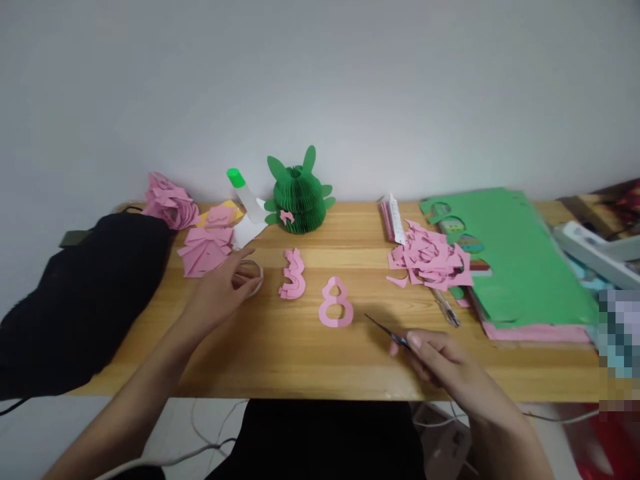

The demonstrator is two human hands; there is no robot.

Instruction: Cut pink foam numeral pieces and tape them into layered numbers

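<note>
My left hand (225,287) is at the left of the table, its fingers and thumb closed on a pale ring that looks like a roll of tape (260,277). Over the front right part of the table, my right hand (440,360) grips a pair of scissors (395,337), dark narrow blades pointing up and left. Between the hands lies a pink paper figure 8 (324,313) with a fold down its middle. Just left of it sits a small stack of pink paper 3s (296,280).
Behind stands a green honeycomb paper figure (300,207) beside a glue stick (245,193). Pink pieces (205,250) lie left, pink scraps (430,257) right near a utility knife (447,310). Green sheets (520,260) are stacked at right; a black bag (95,293) covers the left end.
</note>
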